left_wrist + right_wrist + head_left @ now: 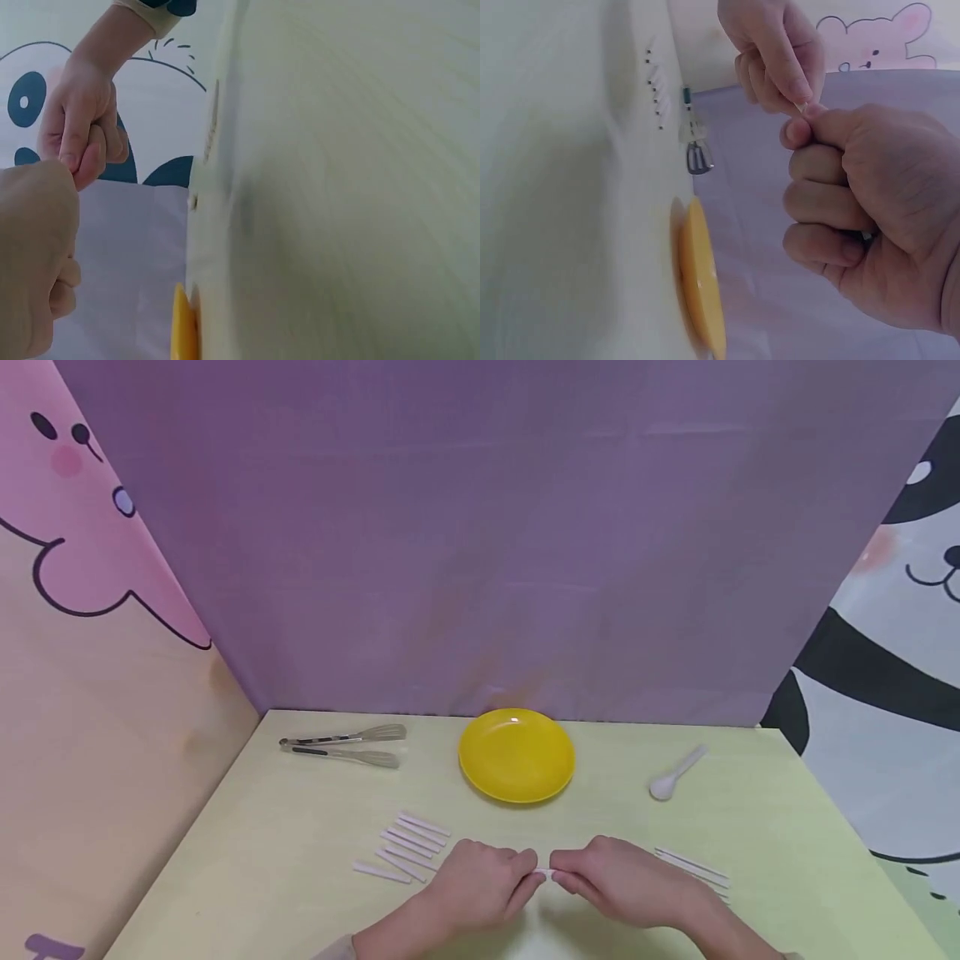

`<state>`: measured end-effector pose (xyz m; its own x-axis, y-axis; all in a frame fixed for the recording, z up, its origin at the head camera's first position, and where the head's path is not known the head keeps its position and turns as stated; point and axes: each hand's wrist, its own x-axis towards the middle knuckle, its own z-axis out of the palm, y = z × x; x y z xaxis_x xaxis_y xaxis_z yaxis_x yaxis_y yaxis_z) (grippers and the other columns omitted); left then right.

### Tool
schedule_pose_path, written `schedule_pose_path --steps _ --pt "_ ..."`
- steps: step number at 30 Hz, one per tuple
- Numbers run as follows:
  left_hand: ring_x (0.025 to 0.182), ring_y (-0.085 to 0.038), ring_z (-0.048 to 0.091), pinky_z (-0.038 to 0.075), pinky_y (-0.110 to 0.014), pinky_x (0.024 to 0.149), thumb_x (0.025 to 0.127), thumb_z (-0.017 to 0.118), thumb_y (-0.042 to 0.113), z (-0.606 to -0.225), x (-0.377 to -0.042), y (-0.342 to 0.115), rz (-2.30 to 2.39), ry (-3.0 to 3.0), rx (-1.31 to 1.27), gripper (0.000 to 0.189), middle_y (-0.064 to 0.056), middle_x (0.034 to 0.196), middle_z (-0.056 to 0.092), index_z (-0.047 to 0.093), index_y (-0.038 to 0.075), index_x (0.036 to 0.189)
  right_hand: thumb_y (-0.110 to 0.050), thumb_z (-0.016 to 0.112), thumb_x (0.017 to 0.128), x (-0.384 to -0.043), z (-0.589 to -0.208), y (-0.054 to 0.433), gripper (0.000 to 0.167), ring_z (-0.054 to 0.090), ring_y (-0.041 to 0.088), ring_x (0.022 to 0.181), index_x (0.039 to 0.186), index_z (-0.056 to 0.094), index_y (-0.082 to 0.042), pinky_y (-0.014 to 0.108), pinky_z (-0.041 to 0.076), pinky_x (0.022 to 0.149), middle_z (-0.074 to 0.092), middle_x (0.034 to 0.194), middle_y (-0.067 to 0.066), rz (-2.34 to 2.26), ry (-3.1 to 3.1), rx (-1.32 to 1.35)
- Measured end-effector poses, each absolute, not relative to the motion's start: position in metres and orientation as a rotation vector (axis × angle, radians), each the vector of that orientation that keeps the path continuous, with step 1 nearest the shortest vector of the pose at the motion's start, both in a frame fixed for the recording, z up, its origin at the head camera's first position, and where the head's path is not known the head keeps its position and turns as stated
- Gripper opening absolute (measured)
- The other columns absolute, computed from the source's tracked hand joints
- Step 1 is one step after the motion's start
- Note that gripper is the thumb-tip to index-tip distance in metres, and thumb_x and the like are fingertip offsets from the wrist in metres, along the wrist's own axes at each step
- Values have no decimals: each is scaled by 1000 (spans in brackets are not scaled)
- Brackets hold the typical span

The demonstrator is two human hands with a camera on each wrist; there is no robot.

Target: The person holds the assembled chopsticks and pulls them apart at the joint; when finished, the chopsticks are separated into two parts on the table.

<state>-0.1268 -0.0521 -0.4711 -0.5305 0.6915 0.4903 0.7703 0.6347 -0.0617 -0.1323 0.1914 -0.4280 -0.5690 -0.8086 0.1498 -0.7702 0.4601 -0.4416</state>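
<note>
Both hands meet over the near middle of the table, gripping one thin white stick [545, 872] between them. My left hand [487, 878] has its fingers curled round one end, and my right hand [626, 881] grips the other. Only a short piece of the stick shows in the gap between the thumbs; the fingers hide the rest. In the right wrist view, the right hand [877, 195] has all its fingers folded in. Left of the hands lie several short white sticks [408, 841], side by side. Longer white sticks [692, 864] lie beyond the right forearm, partly covered by it.
A yellow plate [517, 756] sits at the back middle of the pale table [315, 827]. Metal tongs [345, 745] lie at the back left, and a white spoon [677, 773] at the back right. A purple backdrop [487, 543] rises behind the table's far edge.
</note>
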Motion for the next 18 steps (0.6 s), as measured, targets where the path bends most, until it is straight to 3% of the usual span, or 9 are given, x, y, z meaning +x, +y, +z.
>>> schedule_pose_path --steps 5,11,18 --pt "42 -2 31 5 -17 48 100 73 41 -465 -122 -52 -158 -2313 -1039 41 12 52 35 49 22 72 -21 56 112 -132 -424 190 31 16 -9 59 82 47 -22 10 20 56 22 67 -19 -716 2634 -1457" --pt "41 -3 30 4 -18 50 97 74 43 -463 -124 -57 -118 -2200 -1066 40 12 50 36 51 23 71 -22 56 112 -130 -424 189 32 14 -10 58 82 46 -22 10 19 54 21 65 -18 -748 2602 -1463" --pt "41 -3 33 5 -19 50 110 52 51 -463 -130 -60 -87 -2111 -1084 47 12 50 39 52 24 72 -21 54 113 -132 -423 190 32 14 -10 57 82 44 -21 11 18 54 21 66 -18 -779 2558 -1467"
